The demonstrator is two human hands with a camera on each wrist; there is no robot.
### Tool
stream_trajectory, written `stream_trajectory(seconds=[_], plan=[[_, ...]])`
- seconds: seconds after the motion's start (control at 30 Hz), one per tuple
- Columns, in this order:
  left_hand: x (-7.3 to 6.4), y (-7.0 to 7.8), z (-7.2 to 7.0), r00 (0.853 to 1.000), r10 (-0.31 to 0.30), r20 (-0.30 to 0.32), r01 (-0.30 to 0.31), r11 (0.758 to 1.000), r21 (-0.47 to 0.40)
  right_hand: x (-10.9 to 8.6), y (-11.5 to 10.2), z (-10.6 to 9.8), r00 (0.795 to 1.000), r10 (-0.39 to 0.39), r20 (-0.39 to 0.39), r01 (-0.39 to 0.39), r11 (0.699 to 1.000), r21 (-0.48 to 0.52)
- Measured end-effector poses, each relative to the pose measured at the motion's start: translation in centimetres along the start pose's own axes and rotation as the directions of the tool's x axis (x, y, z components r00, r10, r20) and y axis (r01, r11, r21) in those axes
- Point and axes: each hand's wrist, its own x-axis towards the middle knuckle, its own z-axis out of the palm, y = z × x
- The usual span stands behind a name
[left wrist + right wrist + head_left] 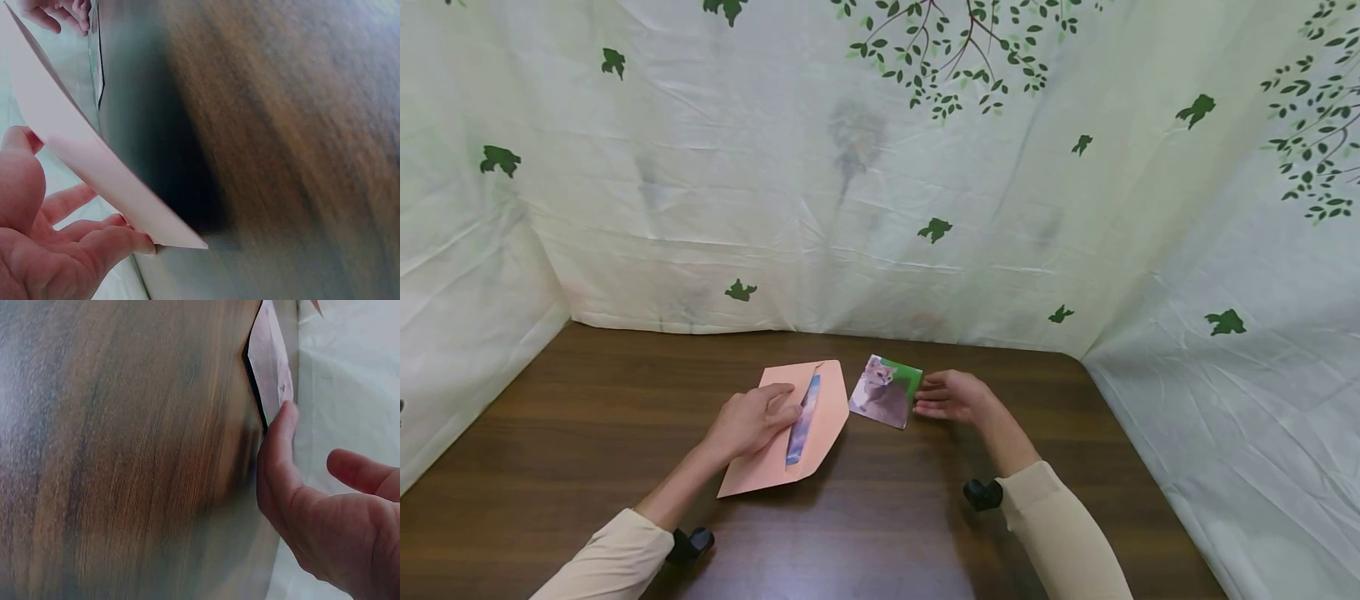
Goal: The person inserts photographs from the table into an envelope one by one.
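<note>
A pink envelope [754, 475] is held by my left hand [747, 427] on its left side, raised and tilted above the table. Its flap stands open to the right, and a blue-purple picture card [802, 429] shows in the slot. The left wrist view shows the envelope [94, 162] resting against the fingers, with shadow beneath. To its right lies a square kitten card [880, 392] with a green corner. My right hand [949, 396] is at that card's right edge, a fingertip apparently touching it, thumb apart in the right wrist view.
Everything is on a dark brown wooden table [880, 517]. A pale curtain [820, 208] printed with green leaves hangs along the back and both sides. Each wrist wears a black camera [983, 495].
</note>
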Motion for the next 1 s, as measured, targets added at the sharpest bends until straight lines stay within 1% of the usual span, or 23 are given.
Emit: stream_trajectory(seconds=[0.2, 0.53, 0.77, 0.87, 1.0], plan=[[0.0, 0.1, 0.1, 1.000, 0.003, -0.005, -0.003, 1.000, -0.002, 0.0, 0.2, 0.4, 1.000, -0.010, -0.020, 0.011, 1.000, 0.017], [-0.1, 0.0, 0.0, 1.000, 0.004, -0.007, -0.004, 1.000, -0.006, 0.5, 0.5, 1.0, 0.997, -0.028, -0.076, 0.030, 0.999, 0.022], [-0.1, 0.1, 0.0, 1.000, -0.004, -0.003, 0.004, 1.000, -0.006, 0.7, 0.6, 1.4, 0.992, -0.037, -0.119, 0.044, 0.998, 0.053], [-0.1, 0.1, 0.0, 1.000, -0.003, -0.003, 0.003, 1.000, -0.004, 0.7, 0.6, 1.5, 0.992, -0.039, -0.121, 0.047, 0.996, 0.071], [-0.1, 0.1, 0.0, 1.000, -0.003, -0.003, 0.003, 1.000, -0.008, 0.8, 0.5, 1.6, 0.994, -0.040, -0.101, 0.050, 0.994, 0.099]])
